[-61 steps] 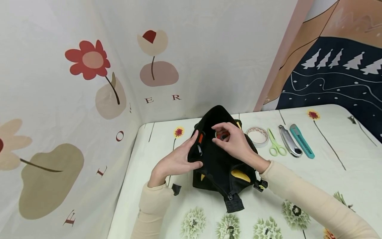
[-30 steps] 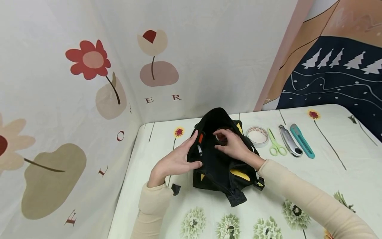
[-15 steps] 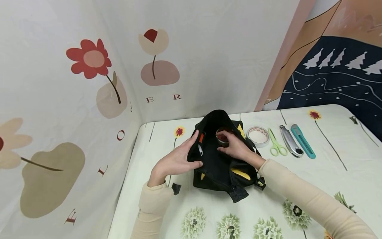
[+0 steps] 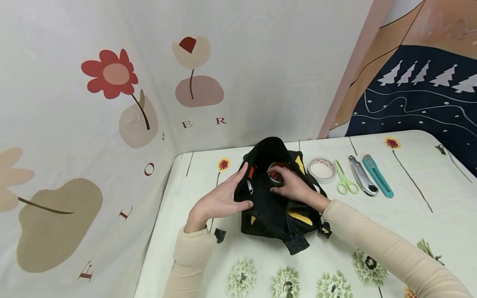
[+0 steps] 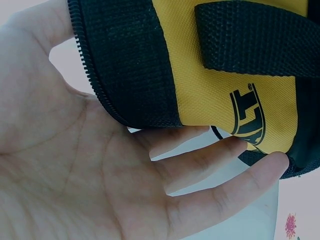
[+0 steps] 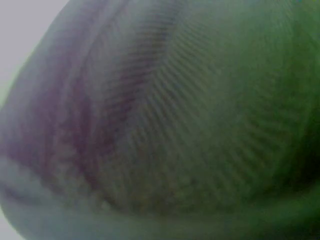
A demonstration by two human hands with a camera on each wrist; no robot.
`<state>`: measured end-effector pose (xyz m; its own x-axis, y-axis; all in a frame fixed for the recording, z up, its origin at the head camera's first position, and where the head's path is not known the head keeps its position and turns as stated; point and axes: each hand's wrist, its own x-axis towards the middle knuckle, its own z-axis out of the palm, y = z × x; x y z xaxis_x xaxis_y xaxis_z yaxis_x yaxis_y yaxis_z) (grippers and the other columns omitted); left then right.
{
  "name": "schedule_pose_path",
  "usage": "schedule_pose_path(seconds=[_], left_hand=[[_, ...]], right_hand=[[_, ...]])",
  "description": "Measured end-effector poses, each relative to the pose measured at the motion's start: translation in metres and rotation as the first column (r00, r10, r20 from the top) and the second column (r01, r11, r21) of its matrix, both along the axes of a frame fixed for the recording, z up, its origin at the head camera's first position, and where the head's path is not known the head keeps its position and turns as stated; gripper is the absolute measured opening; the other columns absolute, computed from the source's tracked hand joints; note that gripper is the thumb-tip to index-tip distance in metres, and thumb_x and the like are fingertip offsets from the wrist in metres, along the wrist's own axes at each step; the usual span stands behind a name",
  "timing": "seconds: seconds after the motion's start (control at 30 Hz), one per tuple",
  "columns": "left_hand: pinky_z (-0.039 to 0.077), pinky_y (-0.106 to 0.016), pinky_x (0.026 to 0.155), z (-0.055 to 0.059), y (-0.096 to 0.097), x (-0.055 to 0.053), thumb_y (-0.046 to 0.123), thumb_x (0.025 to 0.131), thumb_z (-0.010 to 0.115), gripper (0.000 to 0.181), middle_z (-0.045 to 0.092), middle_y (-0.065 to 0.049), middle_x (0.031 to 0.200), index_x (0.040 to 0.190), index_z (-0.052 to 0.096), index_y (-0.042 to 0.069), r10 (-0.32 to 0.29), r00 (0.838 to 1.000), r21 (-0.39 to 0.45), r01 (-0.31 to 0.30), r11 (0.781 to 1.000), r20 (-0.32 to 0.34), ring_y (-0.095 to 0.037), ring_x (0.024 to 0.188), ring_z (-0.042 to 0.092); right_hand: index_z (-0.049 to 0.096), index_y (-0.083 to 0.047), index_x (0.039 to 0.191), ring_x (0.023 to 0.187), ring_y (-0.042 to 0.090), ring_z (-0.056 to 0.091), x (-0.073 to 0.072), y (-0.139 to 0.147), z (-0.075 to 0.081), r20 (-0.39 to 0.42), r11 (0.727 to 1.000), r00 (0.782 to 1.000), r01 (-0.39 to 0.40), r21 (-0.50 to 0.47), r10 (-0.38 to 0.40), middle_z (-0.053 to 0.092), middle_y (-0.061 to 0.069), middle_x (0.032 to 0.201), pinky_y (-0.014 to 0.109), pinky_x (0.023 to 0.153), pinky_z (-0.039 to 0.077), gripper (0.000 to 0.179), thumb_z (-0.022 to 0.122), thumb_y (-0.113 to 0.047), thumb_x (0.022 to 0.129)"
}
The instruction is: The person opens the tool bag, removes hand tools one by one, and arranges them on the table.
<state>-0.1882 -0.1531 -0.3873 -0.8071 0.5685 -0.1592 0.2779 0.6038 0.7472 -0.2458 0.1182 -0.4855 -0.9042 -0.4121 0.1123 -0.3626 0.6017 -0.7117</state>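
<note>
A black and yellow tool bag (image 4: 268, 215) stands on the table with its mouth spread wide. My left hand (image 4: 223, 196) holds its left rim, thumb and forefinger at the edge. In the left wrist view, the other fingers of that hand lie along the yellow side (image 5: 200, 100), below a zipper edge and a black strap. My right hand (image 4: 292, 182) reaches into the bag, its curved thumb and fingers around a round, dark and red tape roll (image 4: 275, 177). A slim orange and white tool (image 4: 250, 180) lies against the inner left wall. The right wrist view shows only blurred ribbed cloth.
To the right of the bag lie a tape roll (image 4: 322, 169), light green scissors (image 4: 345, 182), a silver utility knife (image 4: 362, 176) and a teal utility knife (image 4: 377, 176). White cloth walls rise behind and left of the table.
My right hand has moved lower into the bag with the roll and shifts slightly about it. The bag's front flap has folded upward a little. My left hand stays at the rim.
</note>
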Motion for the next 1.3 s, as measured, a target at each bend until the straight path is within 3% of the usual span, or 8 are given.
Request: schedule_pose_path(seconds=[0.2,0.47,0.87,1.13,1.3], left_hand=[[0.025,-0.06,0.133,-0.0003,0.0003,0.0001,0.026,0.1,0.075,0.108,0.01,-0.012,0.186,0.18,0.004,0.017,-0.001,1.0,0.002,0.001,1.0,-0.001,-0.032,0.171,0.014],[0.025,-0.06,0.133,0.0005,0.0006,0.0015,0.026,0.1,0.075,0.107,0.009,-0.013,0.186,0.18,0.004,0.018,0.003,1.0,-0.006,-0.003,1.0,0.002,-0.033,0.171,0.014],[0.025,-0.061,0.133,-0.0002,0.0007,0.0014,0.025,0.1,0.075,0.107,0.009,-0.013,0.186,0.18,0.004,0.017,0.003,1.0,0.0,-0.003,1.0,0.002,-0.034,0.171,0.015],[0.026,-0.061,0.133,0.0004,0.0005,0.0012,0.024,0.1,0.075,0.107,0.009,-0.014,0.186,0.18,0.004,0.017,0.003,1.0,0.001,-0.003,1.0,0.007,-0.034,0.171,0.015],[0.026,-0.062,0.132,0.0003,0.0008,0.0009,0.024,0.1,0.075,0.107,0.009,-0.014,0.186,0.18,0.004,0.016,0.0,1.0,0.001,0.0,1.0,0.005,-0.035,0.171,0.015]], right_hand=[[0.066,0.004,0.142,0.114,0.038,0.072,0.0007,-0.0003,-0.0011,-0.021,0.999,0.999,-0.039,-0.007,0.039,0.071,0.022,0.127,0.054,0.099,0.059,0.054,0.087,0.001,0.093],[0.069,0.004,0.136,0.103,0.031,0.073,0.0016,-0.0004,-0.0017,-0.029,0.996,0.996,-0.081,-0.022,0.08,0.074,0.016,0.113,0.046,0.091,0.061,0.051,0.089,0.003,0.09],[0.074,0.003,0.126,0.092,0.023,0.071,0.0057,0.0,0.0026,-0.077,0.995,0.995,-0.073,-0.062,0.068,0.075,0.012,0.104,0.031,0.074,0.06,0.047,0.091,0.011,0.082],[0.076,0.003,0.125,0.088,0.02,0.068,0.0057,-0.0002,0.002,-0.1,0.995,0.994,-0.055,-0.081,0.047,0.073,0.011,0.099,0.039,0.082,0.059,0.045,0.083,0.018,0.083],[0.077,0.002,0.124,0.086,0.02,0.067,0.0068,0.0002,0.0031,-0.128,0.995,0.991,-0.05,-0.085,0.038,0.071,0.009,0.098,0.038,0.079,0.06,0.043,0.08,0.02,0.084]])
